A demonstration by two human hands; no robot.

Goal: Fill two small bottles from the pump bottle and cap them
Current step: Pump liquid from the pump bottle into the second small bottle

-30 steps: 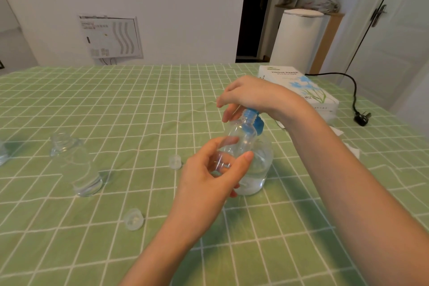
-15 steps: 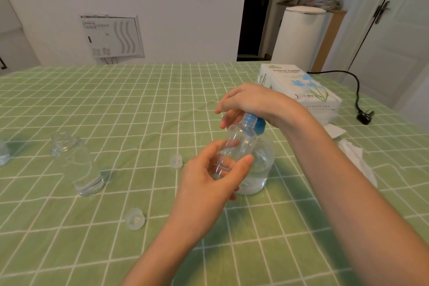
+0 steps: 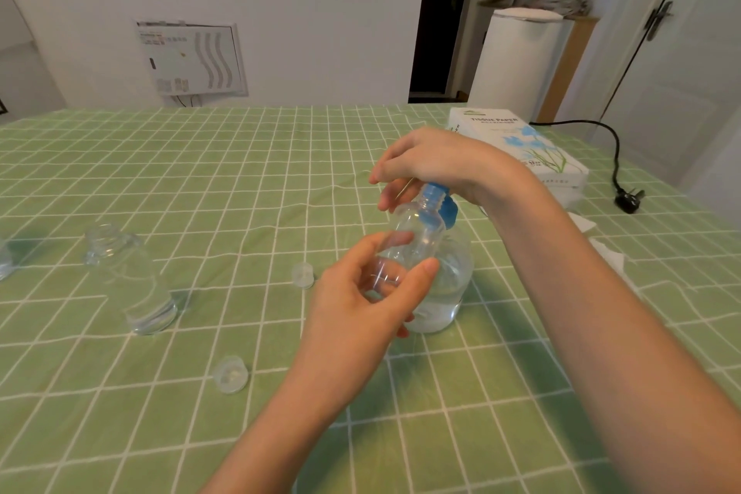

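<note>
Tissue box — black plug nearby

A small clear plastic bottle is held by the left hand up to the blue pump head of a round clear pump bottle. That head is covered by the curled right hand. A second uncapped clear bottle is seen standing apart on the green checked surface.

I'm at home, at a table covered with a green checked tablecloth, and a tissue box sits on it. Past the table are plain white walls, a white door with a lever handle, a dark doorway and a tall white cylindrical appliance.
</note>
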